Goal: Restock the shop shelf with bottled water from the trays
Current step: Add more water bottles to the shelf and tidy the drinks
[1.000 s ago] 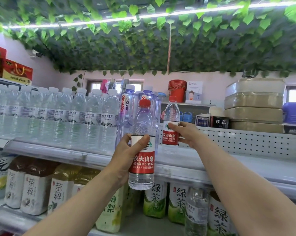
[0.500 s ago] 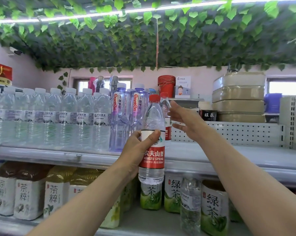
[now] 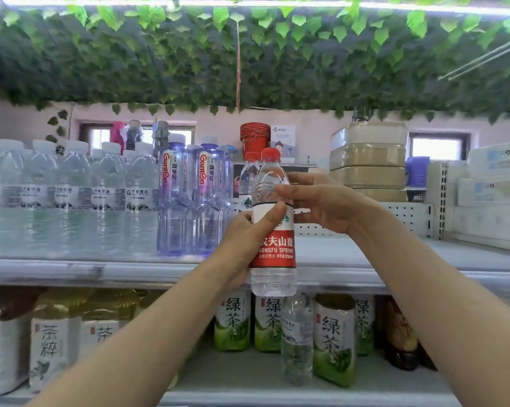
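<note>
A clear water bottle with a red cap and red label (image 3: 273, 245) is held upright in front of the upper shelf (image 3: 130, 271). My left hand (image 3: 243, 245) grips it at the label from the left, thumb across the front. My right hand (image 3: 321, 204) holds its clear shoulder from the right, with the thumb in front and the fingers behind. A second red-capped bottle (image 3: 247, 180) stands on the shelf just behind it, partly hidden. No tray is in view.
White-capped water bottles (image 3: 71, 198) and purple Ganten bottles (image 3: 189, 201) fill the shelf's left half. Bare shelf (image 3: 394, 254) lies to the right, then white boxes (image 3: 494, 195). Beige stacked packs (image 3: 368, 163) sit behind. Green tea bottles (image 3: 333, 339) stand on the shelf below.
My right hand let go of the bottle standing on the shelf and came back to take the shoulder of the bottle in my left hand, which moved up and right.
</note>
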